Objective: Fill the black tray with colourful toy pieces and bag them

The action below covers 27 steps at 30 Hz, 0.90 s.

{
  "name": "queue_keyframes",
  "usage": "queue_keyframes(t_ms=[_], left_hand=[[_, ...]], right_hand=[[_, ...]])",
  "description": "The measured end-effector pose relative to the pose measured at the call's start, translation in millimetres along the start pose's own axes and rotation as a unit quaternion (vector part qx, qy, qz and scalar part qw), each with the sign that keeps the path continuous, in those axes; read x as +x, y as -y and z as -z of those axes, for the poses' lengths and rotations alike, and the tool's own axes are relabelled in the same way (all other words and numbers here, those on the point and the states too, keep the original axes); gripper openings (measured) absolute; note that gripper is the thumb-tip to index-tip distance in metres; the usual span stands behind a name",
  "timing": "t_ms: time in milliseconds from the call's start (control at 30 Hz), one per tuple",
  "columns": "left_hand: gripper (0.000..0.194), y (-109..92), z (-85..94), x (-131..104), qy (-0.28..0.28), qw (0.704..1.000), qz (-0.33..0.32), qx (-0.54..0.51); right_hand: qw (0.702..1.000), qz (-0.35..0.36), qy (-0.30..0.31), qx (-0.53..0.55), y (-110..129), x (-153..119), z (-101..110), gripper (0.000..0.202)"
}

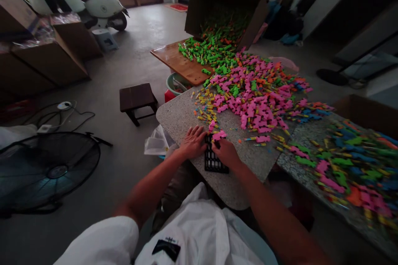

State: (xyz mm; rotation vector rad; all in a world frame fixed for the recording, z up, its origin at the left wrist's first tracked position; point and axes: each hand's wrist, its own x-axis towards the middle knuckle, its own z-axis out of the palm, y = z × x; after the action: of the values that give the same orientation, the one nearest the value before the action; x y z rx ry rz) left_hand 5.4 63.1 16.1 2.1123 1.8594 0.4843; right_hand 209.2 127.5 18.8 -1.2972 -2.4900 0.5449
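Note:
A black slotted tray (215,164) lies on the speckled stone table (177,112), close to its front edge. My left hand (194,143) rests at the tray's left side, fingers spread and pointing away from me. On the right side of the tray, my right hand (226,152) has its fingers curled in at the tray's upper part; what they hold, if anything, is hidden. A pink piece (219,135) shows just beyond those fingers, and another pink piece (212,126) lies past the tray's far edge.
Pink pieces (248,109) and green pieces (214,51) are heaped beyond the tray, spilling from a cardboard box (194,12). Small yellow parts (207,112) lie nearer. More coloured pieces (351,159) cover the right surface. A stool (137,97) and fan (57,172) stand left.

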Motion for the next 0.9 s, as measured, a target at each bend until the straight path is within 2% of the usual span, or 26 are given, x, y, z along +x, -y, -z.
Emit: queue_keyframes(t_ms=[200, 300, 500, 600, 667, 733, 800, 833, 867, 900], left_hand=[[0.064, 2.2, -2.0, -0.1, -0.004, 1.000, 0.003, -0.001], [0.063, 4.8, -5.2, 0.9, -0.008, 1.000, 0.002, 0.002], [0.059, 4.9, -6.2, 1.2, -0.015, 1.000, 0.001, 0.014], [0.058, 3.8, -4.8, 1.2, -0.020, 1.000, -0.003, 0.015], [0.058, 3.6, -4.4, 1.3, -0.021, 1.000, -0.005, 0.013], [0.059, 4.0, -4.7, 1.4, -0.024, 1.000, -0.002, 0.010], [0.059, 4.7, -5.3, 1.5, -0.025, 1.000, 0.000, 0.007], [0.060, 5.0, -5.6, 1.5, -0.025, 1.000, -0.001, 0.006], [0.060, 5.5, -6.0, 1.4, -0.025, 1.000, -0.002, 0.006], [0.060, 5.9, -6.3, 1.3, -0.027, 1.000, -0.003, 0.006]], right_hand=[[1.000, 0.023, -0.013, -0.005, 2.4, -0.1, -7.3, 0.020], [1.000, 0.010, -0.017, 0.013, 2.6, 0.7, -7.3, 0.019], [0.998, 0.027, 0.017, 0.054, 7.5, 2.7, -2.1, 0.018], [0.998, 0.002, 0.012, 0.056, 13.3, 1.0, 0.0, 0.020], [0.997, -0.006, 0.032, 0.072, 10.6, 4.4, 6.5, 0.019], [0.988, 0.012, 0.095, 0.120, -1.7, 17.5, 19.9, 0.018], [0.969, 0.025, 0.181, 0.166, -22.3, 43.3, 38.4, 0.021], [0.966, 0.014, 0.197, 0.168, -33.7, 60.7, 48.1, 0.025], [0.971, -0.011, 0.189, 0.148, -44.6, 80.2, 57.1, 0.029], [0.983, -0.046, 0.144, 0.101, -54.2, 100.8, 64.6, 0.033]])
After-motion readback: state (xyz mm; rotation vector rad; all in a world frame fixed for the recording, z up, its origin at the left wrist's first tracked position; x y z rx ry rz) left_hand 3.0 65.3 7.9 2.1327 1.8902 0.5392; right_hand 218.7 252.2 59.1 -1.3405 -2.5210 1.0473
